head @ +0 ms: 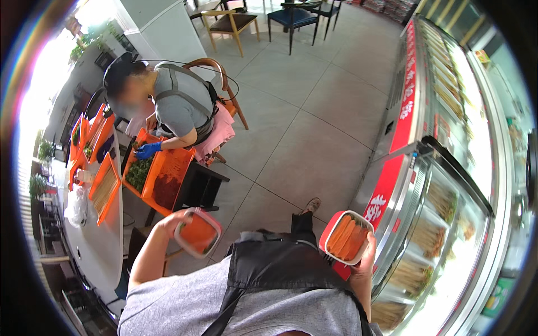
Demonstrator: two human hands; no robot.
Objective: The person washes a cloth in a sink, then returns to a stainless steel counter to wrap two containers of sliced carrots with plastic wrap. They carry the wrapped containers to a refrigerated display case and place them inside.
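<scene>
My left hand [171, 223] grips the edge of a small square food container [219, 235] with a white rim and red outside. Orange food lies in it, blurred, with a bit of green at the side. Another such container [324, 239] is in my right hand [366, 255], the fingers around its right side. Long orange slices [345, 237] lie side by side in that one. Both containers are held out in front of me, apart from each other, at either side of my black apron [281, 258].
On my right runs a glass display cabinet [380, 235] with trays of skewers. At left, a seated co-worker [185, 101] with a blue glove [148, 150] handles greens in an orange crate [168, 180]. Beyond is a white table [98, 248] with orange trays. Chairs [233, 25] stand far ahead.
</scene>
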